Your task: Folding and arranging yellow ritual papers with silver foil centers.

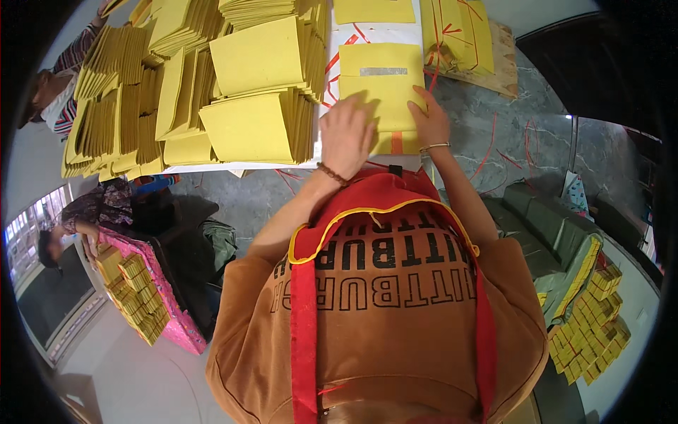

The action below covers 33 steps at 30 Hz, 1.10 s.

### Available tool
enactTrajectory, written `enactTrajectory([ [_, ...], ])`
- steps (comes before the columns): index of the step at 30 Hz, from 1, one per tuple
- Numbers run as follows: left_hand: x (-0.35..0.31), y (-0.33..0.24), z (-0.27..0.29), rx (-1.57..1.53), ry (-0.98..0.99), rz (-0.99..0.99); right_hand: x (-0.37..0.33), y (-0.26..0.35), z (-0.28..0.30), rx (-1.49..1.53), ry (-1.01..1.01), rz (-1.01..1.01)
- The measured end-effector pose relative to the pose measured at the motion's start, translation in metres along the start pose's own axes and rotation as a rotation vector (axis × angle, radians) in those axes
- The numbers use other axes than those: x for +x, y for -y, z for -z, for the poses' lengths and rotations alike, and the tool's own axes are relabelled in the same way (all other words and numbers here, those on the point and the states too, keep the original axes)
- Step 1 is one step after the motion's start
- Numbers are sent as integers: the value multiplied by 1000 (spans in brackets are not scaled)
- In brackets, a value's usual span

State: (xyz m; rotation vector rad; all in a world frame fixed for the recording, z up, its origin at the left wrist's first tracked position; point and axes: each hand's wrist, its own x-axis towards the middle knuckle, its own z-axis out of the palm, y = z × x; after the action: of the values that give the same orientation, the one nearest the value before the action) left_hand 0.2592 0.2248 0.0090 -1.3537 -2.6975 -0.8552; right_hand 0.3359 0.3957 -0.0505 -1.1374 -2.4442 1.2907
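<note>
In front of me on the white table lies a yellow paper envelope, its upper flap opened out and a silvery strip across it. My left hand rests at its left edge, fingers stretched out and partly on the paper. At the right edge is my right hand, its thumb and forefinger apart and touching the envelope; its other fingers are partly hidden. An orange band shows on the yellow paper below, close to my red apron. Whether several envelopes lie under the top one, I cannot tell.
Rows of stacked yellow envelopes cover the table's left side. Tied yellow bundles sit on a wooden board at right. Red straps lie on the grey floor. Two other people are at left, one beside a pink-covered table.
</note>
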Motion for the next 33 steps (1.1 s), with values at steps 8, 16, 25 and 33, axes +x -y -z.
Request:
enactTrajectory([
  [8, 17, 18, -54, 231, 103, -176, -6, 2, 3, -18, -57, 129],
  [16, 18, 20, -55, 264, 159, -201, -38, -2, -16, -544, -44, 656],
  [25, 13, 28, -45, 177, 203, -293, -29, -9, -23, -623, 38, 587],
  [33, 20, -2, -61, 519, 225, -303, -8, -8, 8, -30, 383, 376],
])
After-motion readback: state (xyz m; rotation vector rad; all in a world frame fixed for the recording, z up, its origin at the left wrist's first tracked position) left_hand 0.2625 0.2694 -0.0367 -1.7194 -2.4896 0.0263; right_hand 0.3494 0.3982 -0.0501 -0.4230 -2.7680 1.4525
